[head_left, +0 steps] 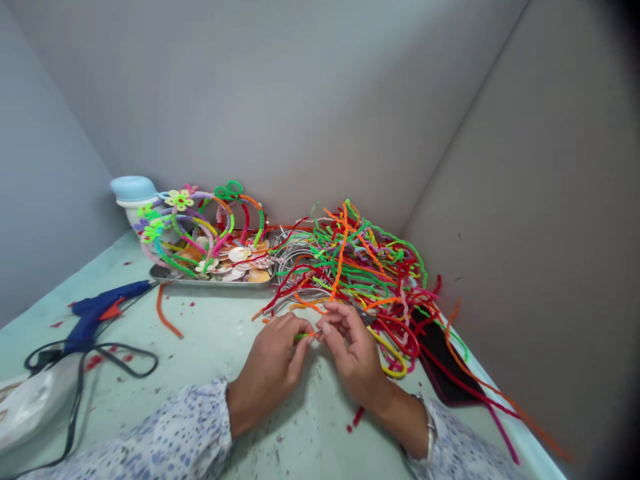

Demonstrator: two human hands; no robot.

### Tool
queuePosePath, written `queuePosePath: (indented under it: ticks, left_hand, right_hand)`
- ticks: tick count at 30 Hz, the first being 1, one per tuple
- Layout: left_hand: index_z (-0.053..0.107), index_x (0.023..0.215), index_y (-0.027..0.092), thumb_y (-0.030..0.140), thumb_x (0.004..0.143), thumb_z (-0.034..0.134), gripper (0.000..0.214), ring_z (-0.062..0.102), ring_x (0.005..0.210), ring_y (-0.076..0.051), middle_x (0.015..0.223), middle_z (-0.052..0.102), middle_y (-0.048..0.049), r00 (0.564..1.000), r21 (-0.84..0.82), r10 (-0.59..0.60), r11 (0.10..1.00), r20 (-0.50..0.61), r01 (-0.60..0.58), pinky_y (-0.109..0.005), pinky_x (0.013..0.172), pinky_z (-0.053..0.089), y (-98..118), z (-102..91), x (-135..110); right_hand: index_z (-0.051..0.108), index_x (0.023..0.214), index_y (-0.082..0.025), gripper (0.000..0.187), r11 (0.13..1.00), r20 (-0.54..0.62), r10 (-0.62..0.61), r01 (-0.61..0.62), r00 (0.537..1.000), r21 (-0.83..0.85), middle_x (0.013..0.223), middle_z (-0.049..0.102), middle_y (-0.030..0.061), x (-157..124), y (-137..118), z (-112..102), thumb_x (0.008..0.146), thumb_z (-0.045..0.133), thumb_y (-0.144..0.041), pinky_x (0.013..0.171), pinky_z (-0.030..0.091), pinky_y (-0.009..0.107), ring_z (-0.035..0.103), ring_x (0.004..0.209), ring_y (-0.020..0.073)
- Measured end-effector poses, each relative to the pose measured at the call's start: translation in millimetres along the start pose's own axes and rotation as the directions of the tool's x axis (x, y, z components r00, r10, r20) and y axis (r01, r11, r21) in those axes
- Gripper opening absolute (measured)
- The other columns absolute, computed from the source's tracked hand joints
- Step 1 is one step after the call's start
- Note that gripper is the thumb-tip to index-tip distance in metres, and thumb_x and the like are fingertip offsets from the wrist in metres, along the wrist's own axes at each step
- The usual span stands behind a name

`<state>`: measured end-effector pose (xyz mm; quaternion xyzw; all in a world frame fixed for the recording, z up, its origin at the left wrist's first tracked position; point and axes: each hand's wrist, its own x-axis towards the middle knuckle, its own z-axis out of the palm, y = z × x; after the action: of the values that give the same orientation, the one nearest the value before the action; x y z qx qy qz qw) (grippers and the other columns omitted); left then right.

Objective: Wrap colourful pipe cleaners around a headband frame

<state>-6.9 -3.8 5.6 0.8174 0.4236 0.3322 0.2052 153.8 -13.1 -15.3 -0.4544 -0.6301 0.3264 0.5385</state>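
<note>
grey card walls (250, 100) meet in a corner behind a pale green surface (115, 407), flecked with red scraps. right of centre lies a large loose heap of pipe cleaners (360, 267) in red, orange, green and yellow, spilling over a flat black rectangular object (440, 353). back left, a rectangular metal tray (210, 281) holds pale and orange seashells (240, 255), with looped multicoloured pipe-cleaner hoops (200, 197) standing at it. a white container with a pale blue lid (133, 190) stands behind them. front left: a white plastic bag (30, 407), a blue hot glue gun with an orange trigger (95, 313) and its black cord (125, 350). a loose orange pipe cleaner (165, 313) lies just beside the tray. the left hand (267, 370) and right hand (350, 347) sit front centre, just below the heap, both closed in a pinch, grasping a short green pipe cleaner (303, 337) between them, its tip meeting a small metal piece (315, 331), too small to identify. silver bracelet (429, 427) on right wrist.
</note>
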Motion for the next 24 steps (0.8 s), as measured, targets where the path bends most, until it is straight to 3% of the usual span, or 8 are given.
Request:
queuePosePath:
  ticks: [11,14,17,20,24]
  left_hand:
    - [0.059,0.092,0.019,0.021,0.09,0.05,0.009,0.056,0.082,-0.018,0.087,0.062,-0.003,1.0,-0.062,-0.014,0.998,0.024,0.015,-0.032,0.074,0.043,-1.8,3.7,-2.5]
    - [0.059,0.087,0.019,0.022,0.092,0.047,0.013,0.055,0.077,-0.017,0.082,0.061,-0.0029,1.0,-0.068,-0.017,0.998,-0.017,0.016,-0.031,0.072,0.043,-1.8,2.0,-2.0]
    - [0.058,0.084,0.018,0.024,0.091,0.048,0.014,0.056,0.074,-0.017,0.079,0.061,-0.0029,0.992,-0.1,-0.055,0.994,-0.11,0.044,-0.029,0.068,0.044,-2.1,-0.7,-0.7]
    - [0.057,0.084,0.018,0.024,0.09,0.049,0.012,0.057,0.074,-0.016,0.079,0.061,-0.0024,0.976,-0.158,-0.12,0.983,-0.183,0.091,-0.027,0.065,0.044,-1.7,-3.1,0.4]
    - [0.057,0.084,0.018,0.026,0.09,0.049,0.012,0.057,0.074,-0.016,0.079,0.061,-0.0019,0.969,-0.22,-0.169,0.967,-0.179,0.128,-0.025,0.063,0.044,0.3,-3.5,0.7]
  right_hand:
    - [0.052,0.113,-0.025,0.026,0.994,-0.054,-0.074,0.069,0.996,-0.086,0.089,0.063,0.0027,2.7,4.2,2.5,0.088,0.054,-0.019,0.073,0.053,0.029,0.063,0.08,0.0159]
    - [0.052,0.112,-0.024,0.026,0.99,-0.08,-0.112,0.104,0.99,-0.1,0.093,0.06,0.0039,1.8,3.8,3.0,0.087,0.055,-0.019,0.073,0.053,0.029,0.062,0.082,0.016]
    - [0.052,0.098,-0.023,0.016,0.978,-0.139,-0.185,0.169,0.973,-0.119,0.093,0.053,0.0036,1.7,0.7,0.6,0.084,0.058,-0.02,0.066,0.052,0.027,0.058,0.076,0.0148]
    - [0.052,0.091,-0.022,0.009,0.968,-0.084,-0.207,0.191,0.975,-0.166,0.089,0.052,0.0027,2.4,-2.7,-3.0,0.084,0.059,-0.021,0.063,0.05,0.027,0.056,0.073,0.0142]
    - [0.057,0.106,-0.022,0.019,0.97,0.013,-0.146,0.146,0.989,-0.193,0.096,0.057,0.0051,3.5,-2.6,-3.1,0.087,0.057,-0.024,0.066,0.051,0.028,0.059,0.076,0.0157]
